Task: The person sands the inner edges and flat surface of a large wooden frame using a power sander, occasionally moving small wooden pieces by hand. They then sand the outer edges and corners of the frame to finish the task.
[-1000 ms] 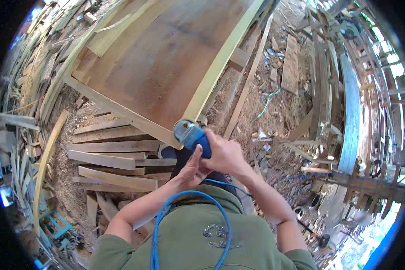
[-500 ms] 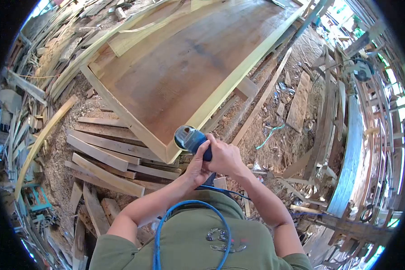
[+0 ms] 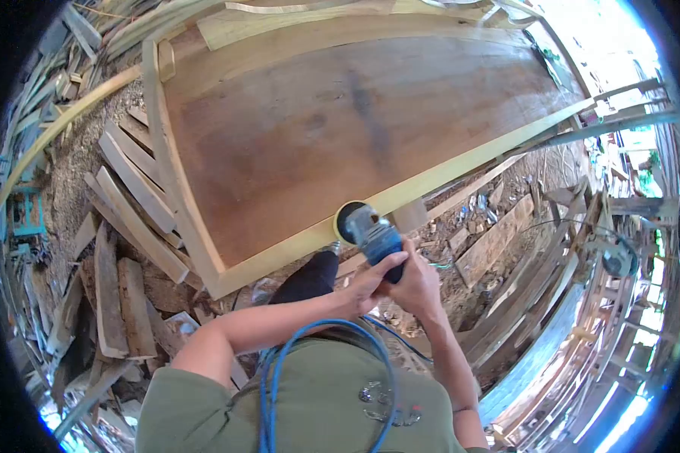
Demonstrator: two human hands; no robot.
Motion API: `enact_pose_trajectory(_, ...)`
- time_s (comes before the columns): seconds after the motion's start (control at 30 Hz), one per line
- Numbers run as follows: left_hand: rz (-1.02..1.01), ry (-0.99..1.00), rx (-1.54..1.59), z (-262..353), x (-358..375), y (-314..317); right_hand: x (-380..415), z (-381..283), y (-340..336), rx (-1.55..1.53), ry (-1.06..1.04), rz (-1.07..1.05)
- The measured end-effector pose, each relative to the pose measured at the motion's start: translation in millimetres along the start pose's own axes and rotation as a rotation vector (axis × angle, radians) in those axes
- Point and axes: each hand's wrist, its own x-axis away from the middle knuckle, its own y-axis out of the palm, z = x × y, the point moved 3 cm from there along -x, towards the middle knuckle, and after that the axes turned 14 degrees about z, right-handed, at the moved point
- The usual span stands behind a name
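Several loose planks (image 3: 140, 177) lie toward nine o'clock, outside the wooden frame (image 3: 279, 257). Blue cord (image 3: 325, 323) loops over the green shirt (image 3: 325, 400) toward six, perhaps for slack. Left hand (image 3: 365, 291) and right hand (image 3: 418, 283) both wrap closed round the angle grinder (image 3: 380, 243), near centre toward four, presumably sharing weight; its disc (image 3: 347, 220) overlaps the near rail.

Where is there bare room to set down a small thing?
The brown panel looks bare in its middle, inside the pale frame. Crowded spots: the frame's near edge, where left hand and right hand hold the power tool, and the picture's left, among loose planks.
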Motion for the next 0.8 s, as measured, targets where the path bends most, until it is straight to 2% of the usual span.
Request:
enact_pose_trajectory(0.13, -0.01, -0.068, 0.074, -0.5, -1.3, -1.9, -10.9, 9.5, -0.1, -0.015, 0.011, -0.132)
enact_pose_trajectory(0.3, 0.077, -0.063, 0.131, 9.0, 1.4, -7.8, -36.4, -3.2, -0.6, 0.029, -0.212, -0.237)
enact_pose_trajectory(0.4, 0.102, -0.039, 0.165, 11.5, 3.7, -1.4, -48.6, -1.0, 0.6, 0.024, -0.249, -0.303)
enact_pose_trajectory(0.63, 0.195, 0.129, 0.357, 6.0, -7.0, 32.8, -86.7, 1.2, -14.0, 0.087, -0.47, -0.449)
enact_pose_trajectory(0.8, 0.142, 0.188, 0.555, -6.1, -38.6, 86.7, -127.1, 32.5, -36.3, 0.051, -0.651, -0.48)
